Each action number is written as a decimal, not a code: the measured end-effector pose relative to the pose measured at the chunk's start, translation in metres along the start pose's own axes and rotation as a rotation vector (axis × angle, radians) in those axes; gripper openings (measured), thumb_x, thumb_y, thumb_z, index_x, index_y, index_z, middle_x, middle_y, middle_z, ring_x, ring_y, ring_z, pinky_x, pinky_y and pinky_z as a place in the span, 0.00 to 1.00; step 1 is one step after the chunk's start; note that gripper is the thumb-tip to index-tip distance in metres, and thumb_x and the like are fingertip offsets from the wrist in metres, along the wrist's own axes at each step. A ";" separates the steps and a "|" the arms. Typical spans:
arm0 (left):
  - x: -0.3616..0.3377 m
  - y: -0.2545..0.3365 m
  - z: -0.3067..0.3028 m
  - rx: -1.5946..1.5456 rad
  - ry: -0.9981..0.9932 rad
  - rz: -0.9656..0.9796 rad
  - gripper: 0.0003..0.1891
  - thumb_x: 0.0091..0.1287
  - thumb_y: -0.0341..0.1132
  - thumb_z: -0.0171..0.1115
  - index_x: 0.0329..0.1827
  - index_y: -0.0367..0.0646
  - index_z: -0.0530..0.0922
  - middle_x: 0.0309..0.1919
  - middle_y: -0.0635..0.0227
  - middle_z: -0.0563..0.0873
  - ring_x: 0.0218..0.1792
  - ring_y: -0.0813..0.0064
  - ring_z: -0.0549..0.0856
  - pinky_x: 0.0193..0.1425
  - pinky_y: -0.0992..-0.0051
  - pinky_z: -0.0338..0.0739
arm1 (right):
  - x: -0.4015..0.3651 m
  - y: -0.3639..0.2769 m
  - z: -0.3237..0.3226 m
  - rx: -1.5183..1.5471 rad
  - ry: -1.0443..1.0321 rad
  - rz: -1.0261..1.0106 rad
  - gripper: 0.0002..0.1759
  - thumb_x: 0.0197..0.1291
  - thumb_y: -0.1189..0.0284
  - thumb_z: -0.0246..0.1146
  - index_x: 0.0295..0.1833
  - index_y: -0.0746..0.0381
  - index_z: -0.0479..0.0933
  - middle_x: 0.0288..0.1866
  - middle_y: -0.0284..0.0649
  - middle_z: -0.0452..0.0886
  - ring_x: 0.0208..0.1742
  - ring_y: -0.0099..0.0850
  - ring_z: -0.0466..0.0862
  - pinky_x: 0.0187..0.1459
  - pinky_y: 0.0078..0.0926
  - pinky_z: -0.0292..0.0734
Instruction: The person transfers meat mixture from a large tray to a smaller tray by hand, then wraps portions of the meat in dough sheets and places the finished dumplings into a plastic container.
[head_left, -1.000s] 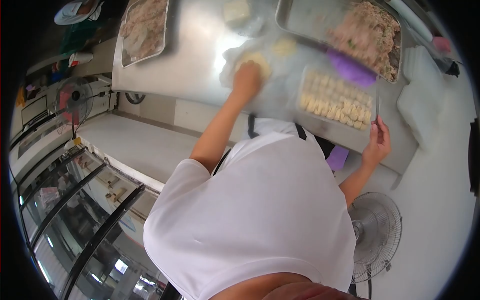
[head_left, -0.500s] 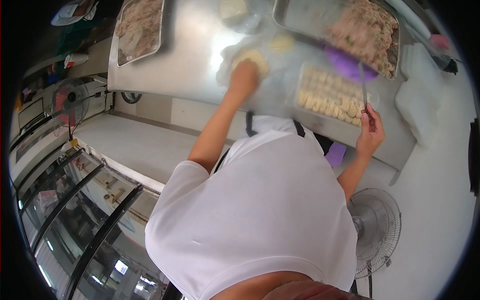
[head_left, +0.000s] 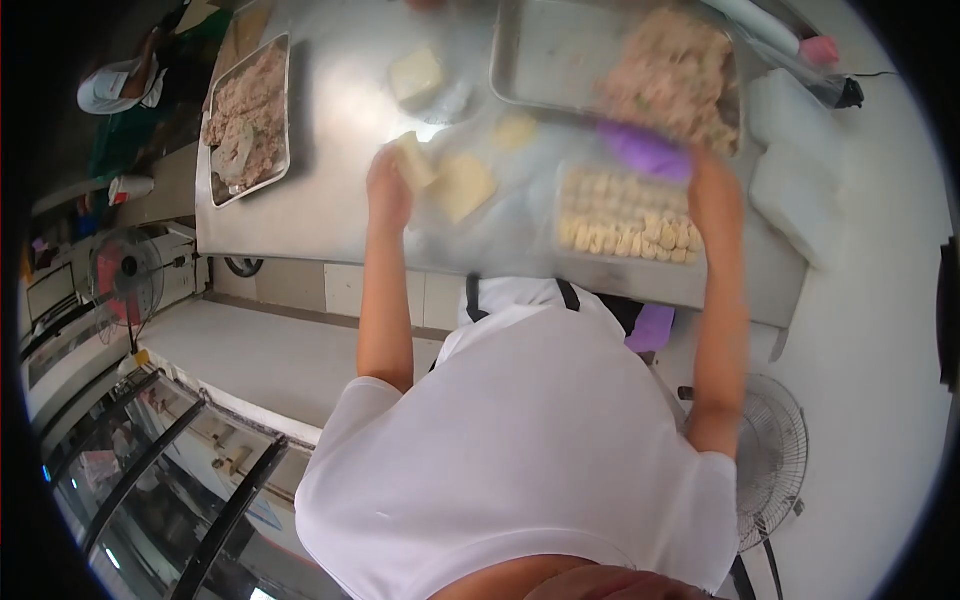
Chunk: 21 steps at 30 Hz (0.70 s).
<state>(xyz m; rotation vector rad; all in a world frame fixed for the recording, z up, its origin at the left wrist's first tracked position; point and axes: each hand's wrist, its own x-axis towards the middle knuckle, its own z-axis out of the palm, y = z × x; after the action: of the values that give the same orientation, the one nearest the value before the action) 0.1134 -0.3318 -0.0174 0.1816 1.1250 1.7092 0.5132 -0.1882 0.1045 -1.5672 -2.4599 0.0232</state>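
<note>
My left hand (head_left: 388, 190) pinches a thin pale-yellow sheet (head_left: 414, 160) above the steel table. More yellow sheets (head_left: 465, 188) lie just to its right. At the near edge of the meat tray (head_left: 500, 75), my right hand (head_left: 716, 190) is closed and blurred; what it holds cannot be made out. Pink minced meat (head_left: 672, 75) fills the right part of that tray. Beside the right hand, a purple item (head_left: 645, 151) lies under the tray's edge. Rows of small filled pieces sit in a clear container (head_left: 628, 215) left of the right hand.
A second meat tray (head_left: 287, 125) stands at the table's left. A stack of yellow sheets (head_left: 416, 76) lies farther back. White containers (head_left: 798, 185) are at the right edge. Fans (head_left: 128, 268) stand at left and lower right. Another person (head_left: 125, 85) is at upper left.
My left hand has moved left and lifted a yellow sheet. My right hand has moved up to the meat tray; the thin flat tool it held upright no longer shows. The view has shifted.
</note>
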 end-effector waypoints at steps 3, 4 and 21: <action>-0.003 -0.008 0.015 0.070 -0.006 0.049 0.12 0.69 0.29 0.55 0.53 0.37 0.72 0.49 0.64 0.80 0.49 0.74 0.81 0.53 0.74 0.78 | 0.056 -0.017 0.010 -0.195 -0.101 -0.032 0.13 0.58 0.77 0.52 0.46 0.62 0.79 0.39 0.47 0.83 0.40 0.45 0.84 0.38 0.40 0.79; -0.006 -0.010 0.020 0.070 -0.007 0.055 0.12 0.69 0.29 0.55 0.53 0.37 0.72 0.49 0.64 0.80 0.49 0.74 0.81 0.53 0.74 0.78 | 0.072 -0.022 0.016 -0.267 -0.199 -0.033 0.12 0.58 0.77 0.52 0.43 0.62 0.80 0.37 0.45 0.83 0.40 0.44 0.84 0.39 0.39 0.80; -0.020 -0.018 0.030 -0.271 0.029 -0.120 0.24 0.70 0.30 0.40 0.68 0.27 0.57 0.63 0.50 0.70 0.65 0.54 0.70 0.70 0.60 0.65 | 0.115 0.003 0.047 -0.097 -0.500 -0.285 0.11 0.55 0.77 0.54 0.39 0.63 0.82 0.40 0.45 0.84 0.40 0.43 0.84 0.45 0.39 0.78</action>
<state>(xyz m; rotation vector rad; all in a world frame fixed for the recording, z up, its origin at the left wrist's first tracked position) 0.1523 -0.3302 -0.0073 -0.0782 0.8953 1.7408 0.4604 -0.0785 0.0789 -1.3568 -3.0930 0.2847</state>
